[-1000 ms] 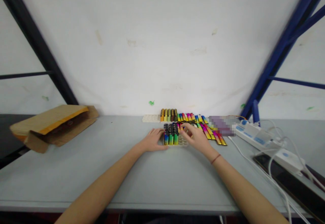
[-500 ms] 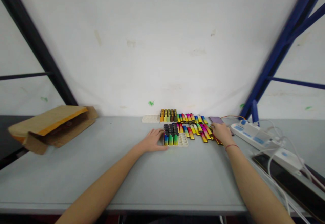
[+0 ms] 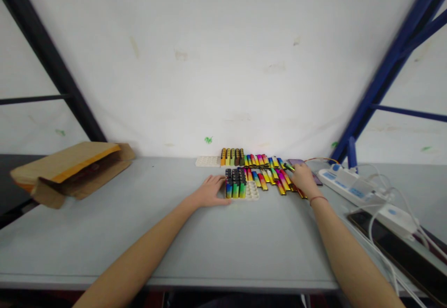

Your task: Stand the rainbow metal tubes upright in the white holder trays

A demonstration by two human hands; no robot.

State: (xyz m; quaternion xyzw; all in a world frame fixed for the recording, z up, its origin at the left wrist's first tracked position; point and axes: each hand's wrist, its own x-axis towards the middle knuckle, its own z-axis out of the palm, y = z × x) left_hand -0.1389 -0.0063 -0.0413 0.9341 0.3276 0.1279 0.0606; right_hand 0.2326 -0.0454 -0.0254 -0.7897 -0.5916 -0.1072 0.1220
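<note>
My left hand (image 3: 211, 191) lies flat on the grey table (image 3: 174, 238), fingers against the left side of a white tray (image 3: 252, 193) that holds several rainbow-coloured lighters (image 3: 235, 183) upright. My right hand (image 3: 302, 178) is at the right end of a row of loose rainbow lighters (image 3: 270, 178) lying on the table. Its fingers are pinched on one lighter (image 3: 289, 167) lifted slightly off the row. A second white tray (image 3: 208, 161) with several upright lighters (image 3: 232, 157) stands behind, by the wall.
An open brown cardboard box (image 3: 68, 170) lies on its side at the far left. White power strips (image 3: 344, 181) with cables and a dark flat device (image 3: 401, 247) occupy the right side. A phone (image 3: 316, 179) lies behind my right hand. Blue and black rack posts flank the table.
My right hand left the tray, moved right to the end of the loose row and pinched up one lighter. My left hand stayed by the tray.
</note>
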